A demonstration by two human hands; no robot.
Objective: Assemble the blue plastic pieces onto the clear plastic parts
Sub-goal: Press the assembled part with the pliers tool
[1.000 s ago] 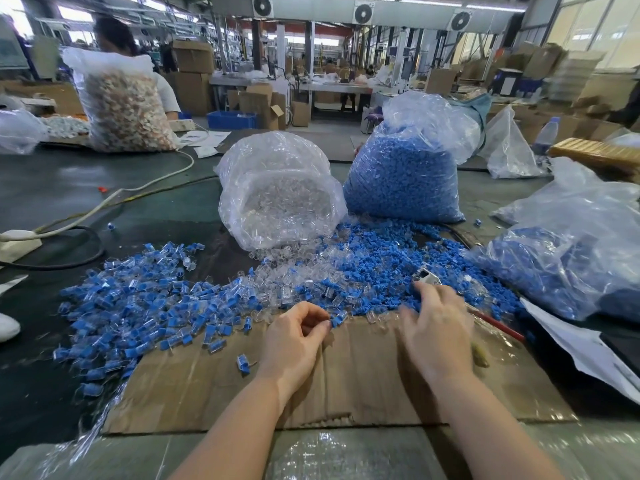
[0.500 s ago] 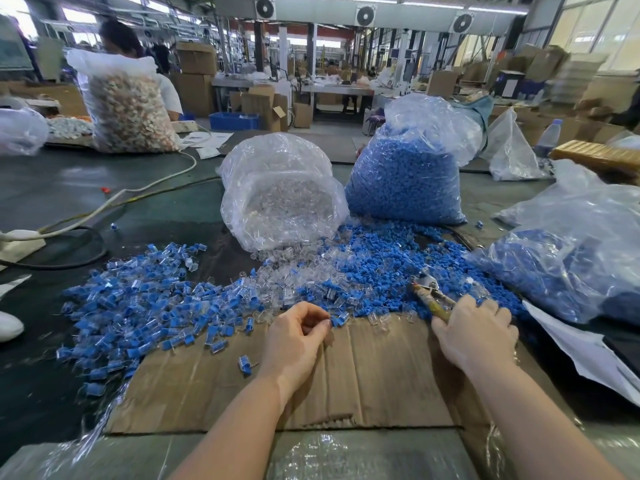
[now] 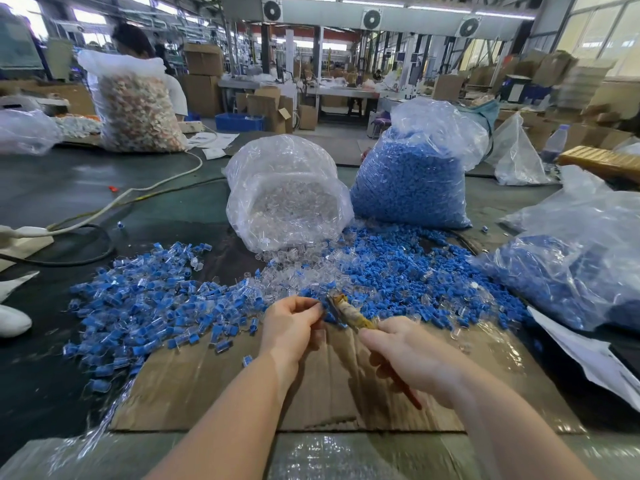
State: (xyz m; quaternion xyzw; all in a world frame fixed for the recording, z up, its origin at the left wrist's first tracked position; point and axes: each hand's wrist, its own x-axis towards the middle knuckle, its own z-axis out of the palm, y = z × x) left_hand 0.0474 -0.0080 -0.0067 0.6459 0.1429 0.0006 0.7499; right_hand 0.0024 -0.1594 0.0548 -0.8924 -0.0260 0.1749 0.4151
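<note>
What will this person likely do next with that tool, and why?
Probably press the tool onto the piece pinched in the left hand. The right hand grips the tool with its tip right beside the left fingertips, over the cardboard. The piece itself is too hidden to identify.

No legible text, label, brand, number or sign was recorded; printing on the white papers (image 3: 214, 139) was too blurred to be read.

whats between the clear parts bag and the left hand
In the head view, spilled loose clear parts mixed with blue pieces lie between the clear parts bag and the left hand.
</note>
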